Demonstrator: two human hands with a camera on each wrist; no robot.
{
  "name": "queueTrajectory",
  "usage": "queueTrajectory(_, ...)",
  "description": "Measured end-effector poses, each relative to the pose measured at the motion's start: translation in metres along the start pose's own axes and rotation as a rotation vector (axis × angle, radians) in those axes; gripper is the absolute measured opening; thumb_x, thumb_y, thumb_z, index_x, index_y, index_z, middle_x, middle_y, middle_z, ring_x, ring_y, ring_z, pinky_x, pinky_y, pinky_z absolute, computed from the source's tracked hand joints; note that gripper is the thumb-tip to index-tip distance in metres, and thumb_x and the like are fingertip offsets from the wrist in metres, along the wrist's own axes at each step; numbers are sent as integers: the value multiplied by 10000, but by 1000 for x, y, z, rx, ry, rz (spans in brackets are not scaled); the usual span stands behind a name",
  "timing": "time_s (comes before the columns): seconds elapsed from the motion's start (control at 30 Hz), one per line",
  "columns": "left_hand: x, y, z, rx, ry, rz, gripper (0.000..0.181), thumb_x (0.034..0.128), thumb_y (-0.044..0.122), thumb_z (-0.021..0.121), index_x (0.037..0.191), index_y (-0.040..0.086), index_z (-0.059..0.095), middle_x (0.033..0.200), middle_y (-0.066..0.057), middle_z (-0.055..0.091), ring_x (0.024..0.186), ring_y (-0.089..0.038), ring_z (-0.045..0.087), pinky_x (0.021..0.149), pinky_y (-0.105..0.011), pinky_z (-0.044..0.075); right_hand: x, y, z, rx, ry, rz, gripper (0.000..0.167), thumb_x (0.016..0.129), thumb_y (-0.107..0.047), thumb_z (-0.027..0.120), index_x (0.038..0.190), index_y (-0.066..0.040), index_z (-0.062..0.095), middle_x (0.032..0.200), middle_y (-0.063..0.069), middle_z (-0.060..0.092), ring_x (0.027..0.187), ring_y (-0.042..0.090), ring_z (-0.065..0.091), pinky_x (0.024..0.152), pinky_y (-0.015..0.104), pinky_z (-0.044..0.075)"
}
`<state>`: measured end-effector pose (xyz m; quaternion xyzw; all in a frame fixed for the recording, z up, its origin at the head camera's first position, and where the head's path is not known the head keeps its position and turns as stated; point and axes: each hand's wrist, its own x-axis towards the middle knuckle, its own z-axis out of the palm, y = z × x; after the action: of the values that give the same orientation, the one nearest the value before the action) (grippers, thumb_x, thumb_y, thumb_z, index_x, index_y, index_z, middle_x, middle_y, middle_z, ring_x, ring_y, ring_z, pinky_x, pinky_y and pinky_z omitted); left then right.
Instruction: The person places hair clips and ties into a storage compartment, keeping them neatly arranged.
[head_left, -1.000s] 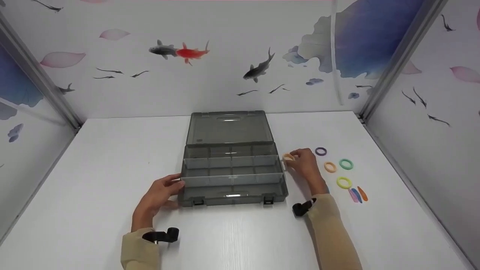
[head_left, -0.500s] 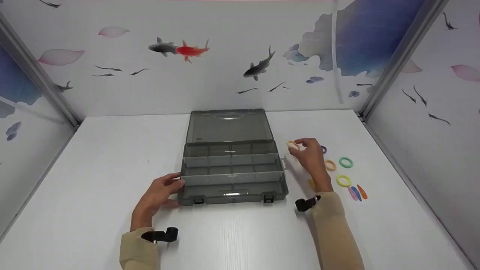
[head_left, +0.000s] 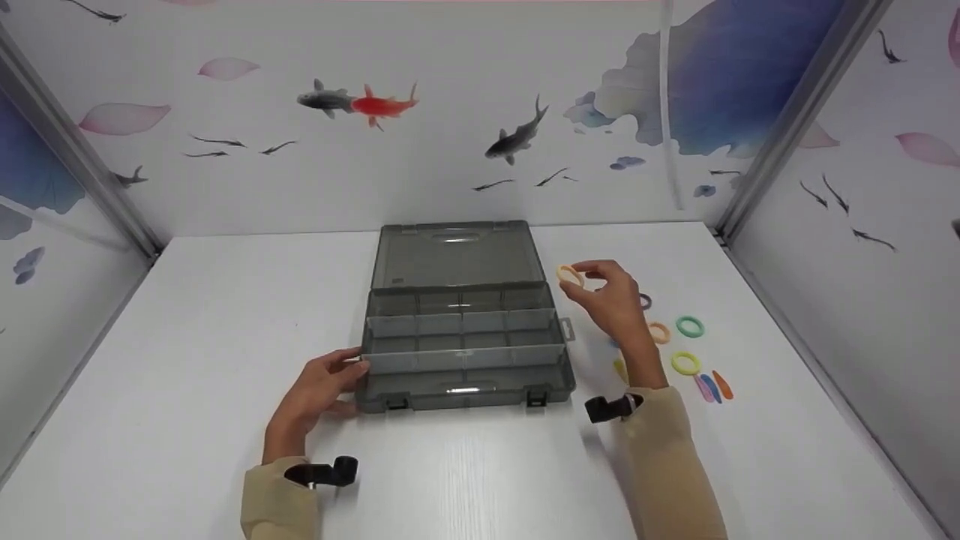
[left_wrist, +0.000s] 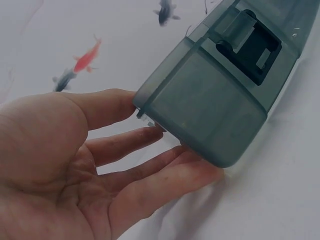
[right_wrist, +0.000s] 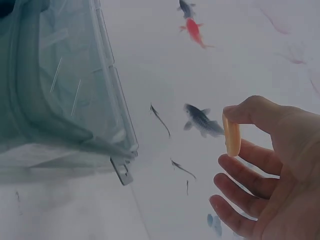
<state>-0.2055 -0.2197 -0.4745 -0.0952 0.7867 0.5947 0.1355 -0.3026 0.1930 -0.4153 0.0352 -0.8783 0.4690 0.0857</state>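
Note:
My right hand point(head_left: 611, 300) pinches a pale orange ring point(right_wrist: 232, 139), which looks like a hair tie, between thumb and fingertips. It is up in the air to the right of the smoky grey plastic box point(head_left: 427, 403). The box stands with its lid point(head_left: 459, 262) folded back, and dividers split the inside into long rows. At the box's left side, my left hand point(head_left: 319, 386) rests its fingertips and thumb on the wall. The left wrist view shows the thumb point(left_wrist: 112, 107) at the rim and the fingers fairly straight lower down.
Right of my right hand lie a green ring point(head_left: 690, 327), an orange ring point(head_left: 660, 333), a yellow ring point(head_left: 685, 364) and a partly hidden purple ring point(head_left: 646, 301). Near them are pink, blue and orange point(head_left: 722, 385) hair clips. A yellow piece point(head_left: 620, 370) lies beside my right wrist.
My right hand has lifted the pale orange ring away from beside the box and moved it farther back, then left toward the lid. My left hand stays at the box's side.

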Motion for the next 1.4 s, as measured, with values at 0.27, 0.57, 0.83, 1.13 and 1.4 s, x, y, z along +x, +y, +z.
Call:
queueTrajectory(0.27,2,0,0,9,16,9,580,1013,307,594,1508,58,422,1503,-232,474,1295,-394,550,819,-402,607,-2,-18,13,19,-41,-80,393,902,-244,750,1230,-41,673,1307,169,615,1266,354,545,1028,486,478)
queueTrajectory(0.57,4,-2,-2,7,8,26,586,1023,314,574,1517,50,401,1516,-237,458,1316,-403,527,854,-402,596,7,-41,27,-18,-120,-131,398,911,-266,740,1234,-44,675,1310,175,600,1230,338,551,1012,491,477)
queueTrajectory(0.83,2,-4,0,21,3,24,602,1022,333,576,1522,53,394,1525,-232,452,1326,-408,523,862,-415,597,13,-59,47,-53,-212,-198,369,909,-243,744,1212,-40,690,1260,177,613,1228,353,560,1039,513,462)
queueTrajectory(1.13,0,-5,1,31,-4,21,602,1027,343,563,1533,71,384,1540,-223,435,1342,-409,505,880,-421,593,23,-95,73,-214,-271,-280,386,905,-286,746,1201,-40,705,1273,159,640,1243,341,572,1040,488,480)
queueTrajectory(1.4,1,-6,-1,18,-7,28,586,1033,329,555,1530,68,385,1535,-216,439,1333,-393,513,880,-409,591,35,-111,102,-156,-363,-252,355,918,-256,734,1197,-39,704,1274,155,630,1216,315,573,996,455,502)
